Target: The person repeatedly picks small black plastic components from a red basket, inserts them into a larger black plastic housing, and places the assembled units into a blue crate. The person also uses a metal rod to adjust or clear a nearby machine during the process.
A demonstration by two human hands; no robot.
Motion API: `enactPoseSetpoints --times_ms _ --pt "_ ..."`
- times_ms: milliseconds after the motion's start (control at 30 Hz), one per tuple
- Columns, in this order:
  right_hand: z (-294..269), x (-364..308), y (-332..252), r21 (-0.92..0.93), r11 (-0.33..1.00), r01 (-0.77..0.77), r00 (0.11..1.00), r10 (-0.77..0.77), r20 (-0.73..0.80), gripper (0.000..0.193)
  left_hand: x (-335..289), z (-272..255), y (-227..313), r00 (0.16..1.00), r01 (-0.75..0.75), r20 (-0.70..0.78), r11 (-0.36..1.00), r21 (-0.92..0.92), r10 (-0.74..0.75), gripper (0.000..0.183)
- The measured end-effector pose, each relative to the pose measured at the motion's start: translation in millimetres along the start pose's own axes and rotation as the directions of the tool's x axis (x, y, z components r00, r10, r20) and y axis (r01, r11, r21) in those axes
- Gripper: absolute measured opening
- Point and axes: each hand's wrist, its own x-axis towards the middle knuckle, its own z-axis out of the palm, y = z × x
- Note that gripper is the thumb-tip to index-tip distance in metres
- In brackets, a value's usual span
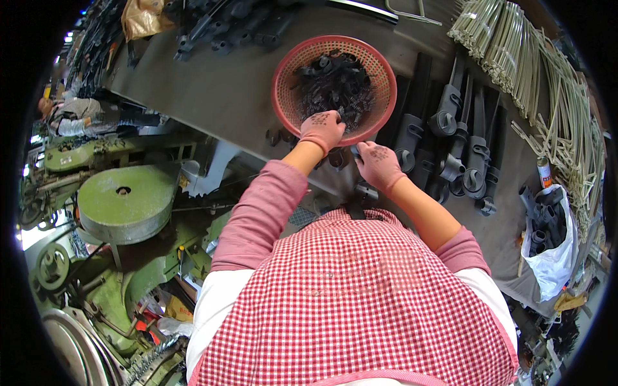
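**Red basket (380, 71) of small dark pieces (336, 77)**

Through the head view, the only one, I'm looking down on the basket sitting on the table (219, 96), straight ahead of the wearer, with the pieces lying loose inside. I'm judging them light and fairly stiff, perhaps plastic, and likely to snag on each other; I'd be pinching one by its end between thumb and fingertip. The basket itself is looking light and slightly springy — I'd be taking it by opposite sides of its thick rim.

The left hand (322, 127), in a pink glove, is reaching over the near rim with its fingers bent toward the pieces; whether they're gripping any, I cannot tell. The right hand (381, 165) is sitting just outside the rim, fingers curled near something small and bluish, and again I cannot tell whether they're holding it.

On the grey-brown surface, black tubes (444, 116) are lying to the right of the basket, and pale rods (508, 51) are bundling along the far right edge. A white bag (555, 257) is holding more dark parts. To the left, green machinery (125, 199) is crowding the room — and another person (80, 109) is showing beyond it.
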Motion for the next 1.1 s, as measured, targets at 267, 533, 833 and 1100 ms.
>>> enactPoseSetpoints --times_ms 267,533,833,1100 --pt "3 56 15 -0.083 0.997 -0.001 1.0 0.002 0.016 0.025 67 5 4 0.979 0.186 -0.078 0.981 -0.063 -0.191 0.037" --pt "30 52 6 -0.195 0.981 -0.017 0.961 0.07 0.266 0.025 69 -5 8 0.948 0.318 -0.036 0.946 0.06 -0.317 0.049" --pt "-27 25 11 0.828 0.493 -0.266 0.963 0.173 0.206 0.023 62 -16 -7 0.953 0.296 0.006 0.941 0.166 -0.301 0.035" --pt "-81 4 -18 0.984 0.161 -0.073 0.955 0.296 0.022 0.024 -25 -58 -6 0.999 0.048 0.048 0.076 -0.996 -0.006 0.02"
